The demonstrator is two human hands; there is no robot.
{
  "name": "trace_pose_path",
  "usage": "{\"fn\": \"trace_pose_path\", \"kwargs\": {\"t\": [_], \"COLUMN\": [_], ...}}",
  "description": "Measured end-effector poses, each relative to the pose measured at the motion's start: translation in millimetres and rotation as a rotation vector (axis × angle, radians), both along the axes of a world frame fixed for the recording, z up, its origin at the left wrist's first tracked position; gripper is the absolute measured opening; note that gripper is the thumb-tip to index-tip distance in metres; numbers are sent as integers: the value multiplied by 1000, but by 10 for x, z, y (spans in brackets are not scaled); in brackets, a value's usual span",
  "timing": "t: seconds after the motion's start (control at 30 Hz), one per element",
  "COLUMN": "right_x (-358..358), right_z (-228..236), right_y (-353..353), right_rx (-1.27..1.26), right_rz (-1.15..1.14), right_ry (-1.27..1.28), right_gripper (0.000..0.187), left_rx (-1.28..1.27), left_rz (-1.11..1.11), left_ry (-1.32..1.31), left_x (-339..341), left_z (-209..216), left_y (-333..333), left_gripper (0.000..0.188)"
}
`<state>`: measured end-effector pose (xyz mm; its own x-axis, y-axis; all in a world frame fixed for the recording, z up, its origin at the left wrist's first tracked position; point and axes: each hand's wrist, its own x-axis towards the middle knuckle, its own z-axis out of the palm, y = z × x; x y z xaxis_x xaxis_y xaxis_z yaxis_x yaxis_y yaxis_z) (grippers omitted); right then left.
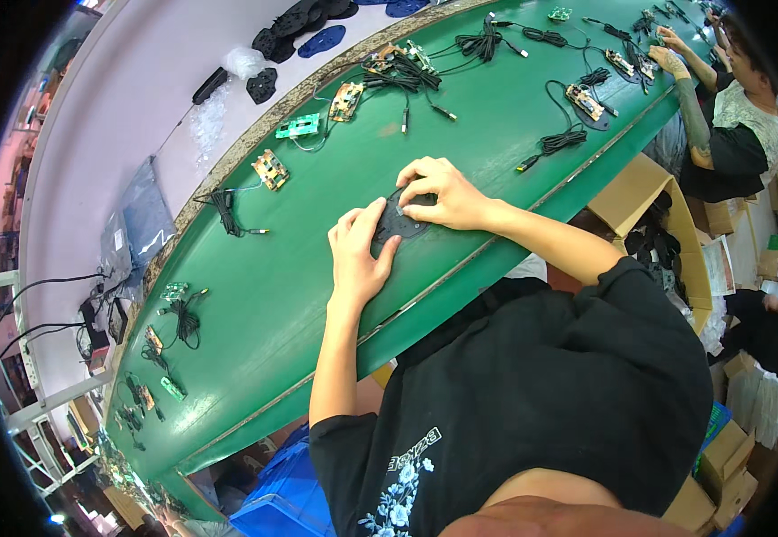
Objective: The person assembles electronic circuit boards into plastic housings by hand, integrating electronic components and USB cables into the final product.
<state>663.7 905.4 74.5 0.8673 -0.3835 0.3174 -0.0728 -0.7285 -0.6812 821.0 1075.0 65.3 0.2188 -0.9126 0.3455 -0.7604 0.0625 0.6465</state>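
Note:
A flat, dark plastic plate (398, 225) with rounded edges and small holes lies on the green work surface (308, 259) in front of me. My left hand (360, 252) grips its left side, fingers at the far edge and thumb at the near edge. Over the plate's right part, my right hand (447, 199) is closed with fingertips bent down onto it. A small pale spot shows at those fingertips, too tiny to name, and the fingers hide part of the plate.
Circuit boards (271, 168) and coiled black cables (398, 72) lie along the far side. Another board on a dark plate (586, 103) sits to the right. Co-workers' hands (669, 61) work at far right. A cardboard box (693, 242) and blue crate (286, 492) stand below the edge.

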Motion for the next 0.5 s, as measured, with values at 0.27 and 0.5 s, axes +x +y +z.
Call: {"fn": "trace_pose_path", "kwargs": {"t": [0.27,0.5], "right_x": [63,70], "right_z": [-24,-26], "right_y": [48,42], "right_rx": [-64,-118], "right_rz": [9,-1], "right_ry": [34,34], "right_gripper": [12,13], "left_rx": [7,-10], "left_rz": [-8,-15], "left_ry": [-22,-34], "left_x": [34,35], "left_z": [-37,-27], "left_y": [18,-15], "left_gripper": [64,61]}}
